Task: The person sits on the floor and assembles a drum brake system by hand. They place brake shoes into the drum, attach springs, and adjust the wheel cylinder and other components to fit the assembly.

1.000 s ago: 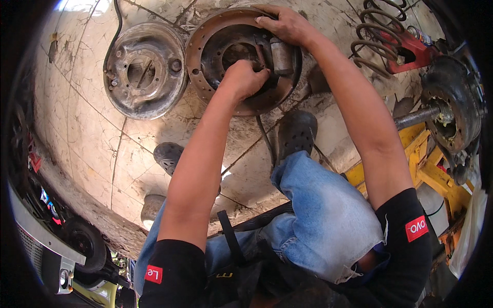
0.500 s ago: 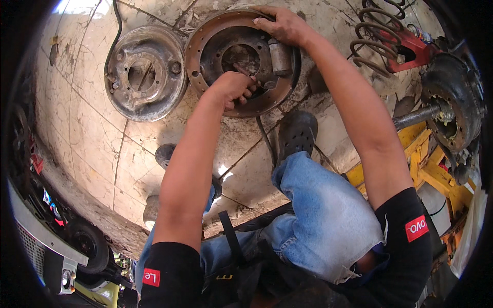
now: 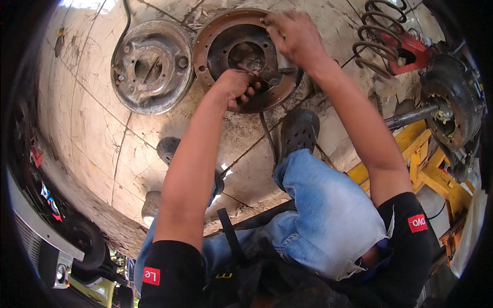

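Observation:
A round, rusty brake backing plate [image 3: 204,51] with holes around its rim and a wide centre opening lies on the floor before me. My left hand [image 3: 239,88] is closed over its lower middle. A thin, rusty piece shows by the knuckles, but I cannot make out whether the fingers hold it. My right hand [image 3: 298,40], blurred by motion, is over the plate's upper right rim; its thumb looks apart from the fingers. Whether it touches the rim is unclear. A second, greyer backing plate [image 3: 177,84] lies just to the left.
At the upper right are a coil spring [image 3: 359,49] and a red jack-stand-like part [image 3: 413,55]. Below them, a greasy hub [image 3: 459,110] with a metal shaft rests near a yellow frame [image 3: 439,177]. A black hose [image 3: 268,136] runs beside my shoe [image 3: 299,128].
My right hand has come off its flat hold on the upper rim and shifted slightly right and down. The left hand stays in nearly the same place. The view has shifted slightly.

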`<state>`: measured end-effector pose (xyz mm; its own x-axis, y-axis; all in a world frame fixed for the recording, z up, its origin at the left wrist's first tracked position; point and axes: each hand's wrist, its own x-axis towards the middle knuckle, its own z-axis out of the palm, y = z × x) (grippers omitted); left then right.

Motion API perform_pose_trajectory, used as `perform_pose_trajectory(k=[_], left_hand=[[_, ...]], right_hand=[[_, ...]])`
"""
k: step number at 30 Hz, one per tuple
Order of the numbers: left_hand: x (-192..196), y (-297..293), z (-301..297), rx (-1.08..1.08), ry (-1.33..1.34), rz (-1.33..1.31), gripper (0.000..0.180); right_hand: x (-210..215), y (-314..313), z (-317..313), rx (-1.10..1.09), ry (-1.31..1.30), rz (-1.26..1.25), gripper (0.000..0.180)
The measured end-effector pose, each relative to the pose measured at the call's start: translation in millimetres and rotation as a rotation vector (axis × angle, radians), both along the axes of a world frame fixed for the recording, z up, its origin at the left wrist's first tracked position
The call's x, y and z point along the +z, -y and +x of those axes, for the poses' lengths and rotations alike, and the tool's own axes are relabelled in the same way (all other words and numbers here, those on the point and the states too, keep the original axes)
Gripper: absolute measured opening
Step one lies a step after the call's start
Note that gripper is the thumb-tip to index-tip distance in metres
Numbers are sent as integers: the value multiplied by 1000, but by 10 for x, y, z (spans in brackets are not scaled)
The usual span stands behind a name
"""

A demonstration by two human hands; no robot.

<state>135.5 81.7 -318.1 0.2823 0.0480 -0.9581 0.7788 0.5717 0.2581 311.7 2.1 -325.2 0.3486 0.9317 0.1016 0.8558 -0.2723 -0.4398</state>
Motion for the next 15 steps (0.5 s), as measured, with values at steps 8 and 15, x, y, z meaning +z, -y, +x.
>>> perform_pose_trajectory(k=[8, 15], left_hand=[[783, -852, -849, -522, 60, 581, 37], [893, -893, -1776, -486, 138, 579, 44]], right_hand=[[454, 127, -696, 201, 35, -634, 17], [328, 27, -712, 455, 172, -858, 20]])
